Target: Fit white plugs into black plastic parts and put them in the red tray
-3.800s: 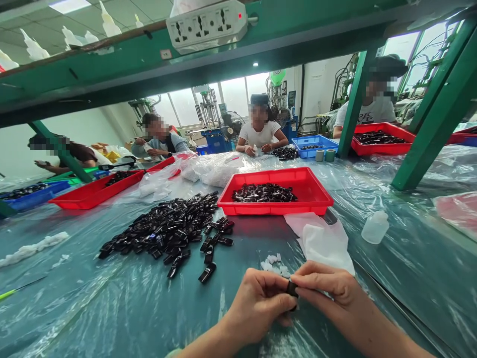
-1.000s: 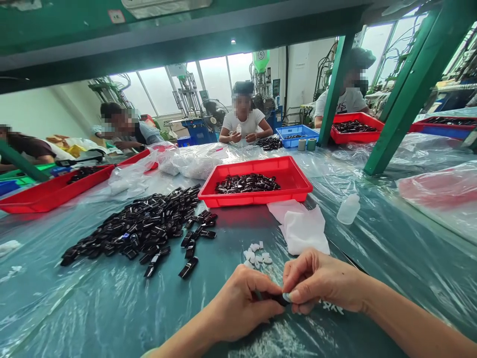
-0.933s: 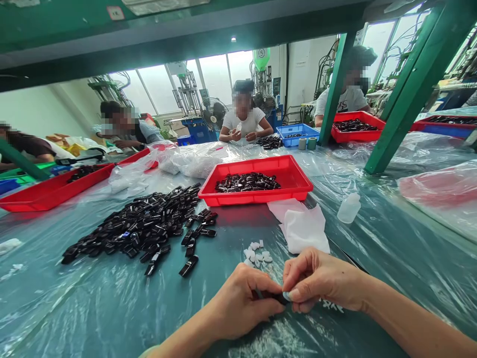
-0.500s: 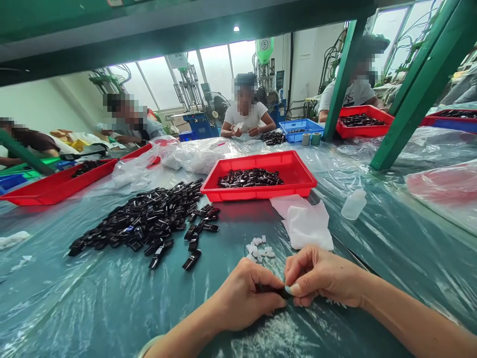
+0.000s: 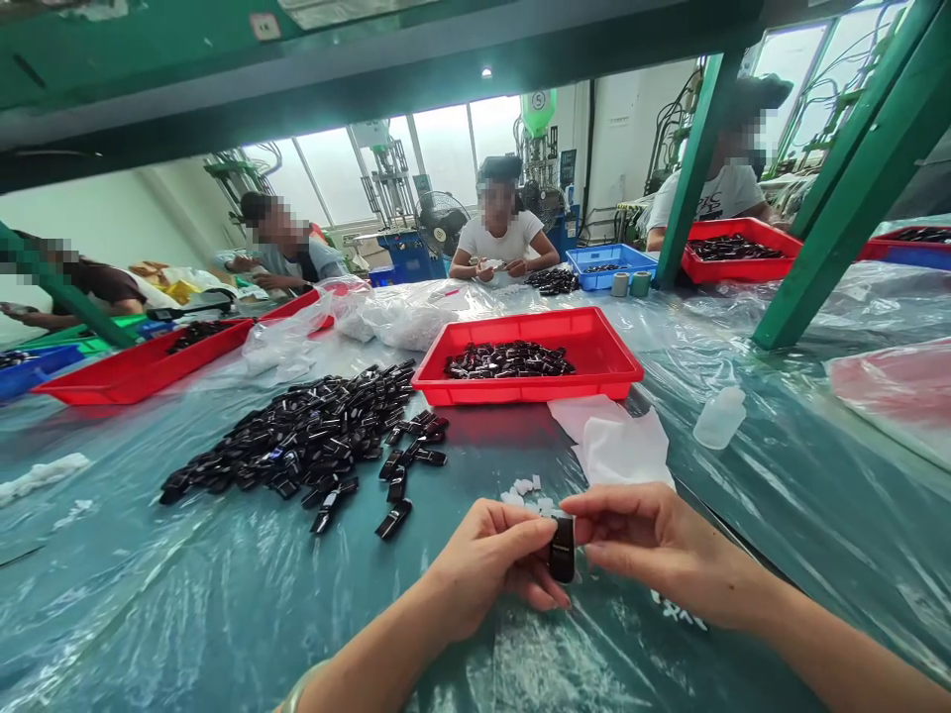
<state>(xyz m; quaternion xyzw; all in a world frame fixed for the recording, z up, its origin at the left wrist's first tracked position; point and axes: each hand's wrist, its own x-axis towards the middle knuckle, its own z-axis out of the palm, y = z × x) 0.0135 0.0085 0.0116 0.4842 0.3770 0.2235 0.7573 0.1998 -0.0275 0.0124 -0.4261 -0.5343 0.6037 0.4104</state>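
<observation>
Black part (image 5: 563, 550): small flat rectangle with rounded corners, upright between the two hands, above the plastic sheet (image 5: 223, 604) on the table. Faint light marking on its face, too small to read.

L to R:

- Pile (image 5: 297, 431) of similar black pieces, jumbled, a few strays lying loose at its near right edge. Strong highlights, so I'd call the finish smooth and slick, likely to show scratches and prints.
- Left hand (image 5: 486, 560): clamped on the black part, thumb over its upper left front, fingers behind. Decent hold: leaves most of the face and the lower end free.
- White bits (image 5: 522, 487): small cluster just behind the hands. Look light and easy to scatter; softness can't be told.
- Red tray (image 5: 527, 393), farther back: more black pieces inside, heaped toward its left side.
- Black part itself: should be light and stiff, no visible flex. Main risk looks like slip, not breakage. Best grip: pinch near one end or across the long edges, pads flat, off the marking.
- White sheets (image 5: 624, 446): beyond the right hand, look limp.
- Right hand (image 5: 669, 540): thumb and index apart, tips at the part's right side. Contact: can't tell.
- Bottle (image 5: 720, 418): translucent, tilted in view, well clear of the work.
</observation>
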